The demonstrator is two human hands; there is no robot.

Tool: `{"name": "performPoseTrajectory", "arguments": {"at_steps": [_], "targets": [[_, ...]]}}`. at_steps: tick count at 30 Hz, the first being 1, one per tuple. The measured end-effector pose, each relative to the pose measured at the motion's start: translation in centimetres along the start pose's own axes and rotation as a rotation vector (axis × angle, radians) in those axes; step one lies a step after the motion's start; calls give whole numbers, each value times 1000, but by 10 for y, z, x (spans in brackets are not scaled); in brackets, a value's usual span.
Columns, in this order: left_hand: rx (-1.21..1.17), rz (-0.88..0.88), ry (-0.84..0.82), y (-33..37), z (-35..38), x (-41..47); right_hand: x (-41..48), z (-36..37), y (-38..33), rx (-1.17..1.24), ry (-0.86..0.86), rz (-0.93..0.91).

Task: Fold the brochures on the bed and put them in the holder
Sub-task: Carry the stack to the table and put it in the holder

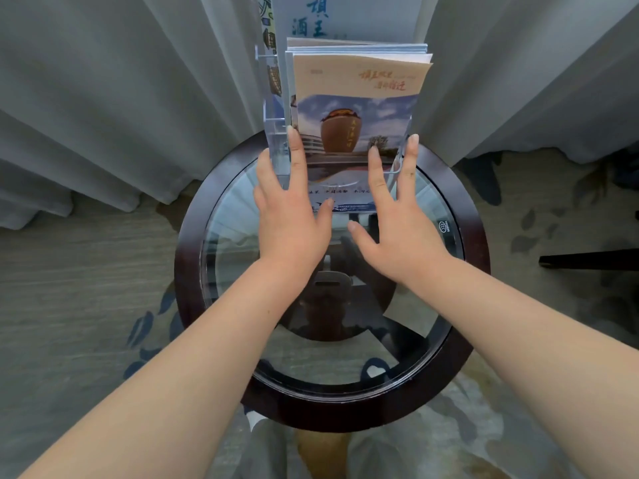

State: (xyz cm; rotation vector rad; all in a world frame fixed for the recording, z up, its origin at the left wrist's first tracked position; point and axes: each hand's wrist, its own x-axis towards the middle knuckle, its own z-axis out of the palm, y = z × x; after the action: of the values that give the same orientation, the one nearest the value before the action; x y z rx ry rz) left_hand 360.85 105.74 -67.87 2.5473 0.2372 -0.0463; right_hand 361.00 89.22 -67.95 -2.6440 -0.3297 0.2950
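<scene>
A clear acrylic holder (276, 146) stands at the far side of a round glass table (193, 257). Several folded brochures (356, 84) stand upright in it; the front one shows a large brown jar-shaped building under orange lettering. My left hand (292, 216) lies with straight fingers against the holder's left front edge. My right hand (397, 219) has its fingers spread and straight, its fingertips at the holder's right front. Neither hand holds anything.
Grey curtains (103, 98) hang behind and on both sides of the table. A tall printed sheet (325, 19) stands behind the brochures. The floor has a patterned carpet (553, 219). A dark furniture leg (587, 261) juts in at the right.
</scene>
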Motion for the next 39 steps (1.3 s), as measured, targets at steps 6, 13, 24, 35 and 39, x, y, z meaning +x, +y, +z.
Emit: {"name": "performPoseTrajectory", "arguments": {"at_steps": [6,13,24,35,39], "targets": [[161,67,-27,-10,3,-21,-11,7,-14,-149,54,85],[392,212,-62,-19,9,-40,-19,22,-18,-353,7,-7],[319,188,12,-15,8,-30,-17,14,-24,-340,9,11],[602,45,-248,26,-16,-21,-13,-13,-44,-366,-188,96],[539,14,-409,50,-70,-17,-8,-76,-64,-376,-296,154]]}}
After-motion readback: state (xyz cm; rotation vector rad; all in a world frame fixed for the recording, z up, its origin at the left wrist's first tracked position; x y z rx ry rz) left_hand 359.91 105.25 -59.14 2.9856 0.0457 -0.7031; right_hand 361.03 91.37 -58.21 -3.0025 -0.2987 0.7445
